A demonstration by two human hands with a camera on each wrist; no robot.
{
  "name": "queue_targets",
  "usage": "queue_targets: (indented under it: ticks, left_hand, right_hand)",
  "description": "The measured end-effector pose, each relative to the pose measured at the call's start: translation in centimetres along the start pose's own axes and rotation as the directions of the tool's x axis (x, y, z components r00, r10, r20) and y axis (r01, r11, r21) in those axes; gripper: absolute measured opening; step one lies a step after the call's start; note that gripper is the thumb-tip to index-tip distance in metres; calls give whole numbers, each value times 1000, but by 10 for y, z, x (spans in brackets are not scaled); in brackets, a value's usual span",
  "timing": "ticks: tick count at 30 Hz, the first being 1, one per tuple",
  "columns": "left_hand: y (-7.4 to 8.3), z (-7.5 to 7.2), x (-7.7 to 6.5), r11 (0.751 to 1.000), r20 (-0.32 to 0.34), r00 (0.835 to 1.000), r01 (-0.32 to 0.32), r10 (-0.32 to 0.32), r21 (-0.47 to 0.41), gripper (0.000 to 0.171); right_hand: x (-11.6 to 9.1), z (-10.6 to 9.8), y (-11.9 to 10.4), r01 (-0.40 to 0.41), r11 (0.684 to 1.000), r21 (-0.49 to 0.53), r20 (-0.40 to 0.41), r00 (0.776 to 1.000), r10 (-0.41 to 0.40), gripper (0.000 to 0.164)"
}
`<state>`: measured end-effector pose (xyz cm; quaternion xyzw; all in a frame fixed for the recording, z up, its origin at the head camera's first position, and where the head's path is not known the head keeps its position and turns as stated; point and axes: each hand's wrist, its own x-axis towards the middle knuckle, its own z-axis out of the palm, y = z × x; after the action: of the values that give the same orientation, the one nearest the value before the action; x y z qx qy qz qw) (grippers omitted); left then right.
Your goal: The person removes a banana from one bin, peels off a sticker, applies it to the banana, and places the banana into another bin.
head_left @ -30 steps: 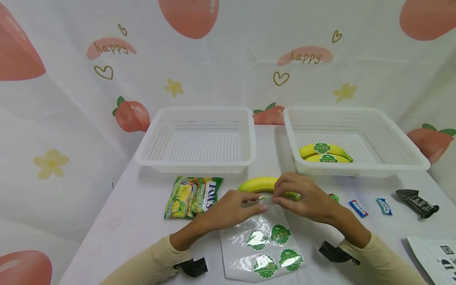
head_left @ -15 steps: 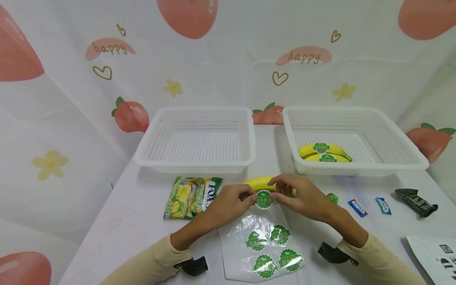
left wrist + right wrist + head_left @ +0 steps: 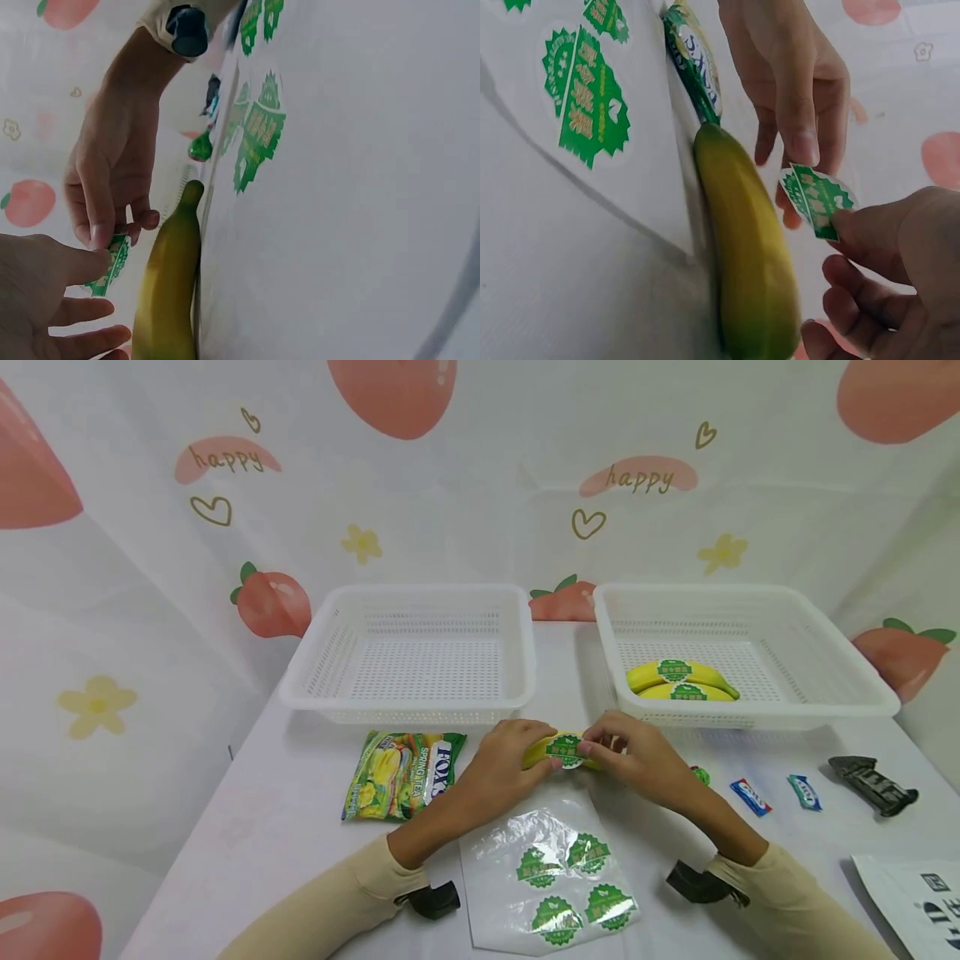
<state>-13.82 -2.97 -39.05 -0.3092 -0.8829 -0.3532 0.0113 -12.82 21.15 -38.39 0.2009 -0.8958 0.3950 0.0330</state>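
Between my hands is a round green-and-white sticker. My left hand pinches its left edge, with the other fingers spread in the left wrist view. My right hand pinches the right edge between thumb and finger. Under the sticker a yellow banana lies on the table, partly hidden by the hands in the head view. Both wrist views show a gap between sticker and banana. A glossy backing sheet with several more stickers lies just in front of the hands.
Two white baskets stand at the back: the left basket and the right basket, which holds stickered bananas. A candy bag lies left. On the right are small wrapped candies, a black-wrapped item and a white printed packet.
The sticker has moved from in front of the banana, held nearly edge-on at first, to above it, face showing. Both hands moved slightly away from the body with it.
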Motion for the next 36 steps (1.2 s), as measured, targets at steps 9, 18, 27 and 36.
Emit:
queue_targets:
  ticks: [9, 18, 27, 36]
  left_hand:
    - [-6, 9, 10, 1000, 10, 1000, 16, -16, 14, 39]
    - [-8, 9, 12, 998, 6, 999, 33, -33, -48, 29]
    - [-8, 7, 12, 991, 20, 996, 86, -84, -98, 28]
    - [-9, 7, 11, 999, 50, 999, 19, -16, -51, 31]
  right_hand:
    - [4, 6, 11, -15, 1000, -3, -9, 1000, 15, 7]
    - [4, 10, 10, -5, 1000, -24, -13, 1000, 5, 8]
    - [3, 12, 11, 72, 993, -96, -21, 997, -74, 25]
    - [2, 16, 10, 47, 987, -155, 81, 996, -35, 36]
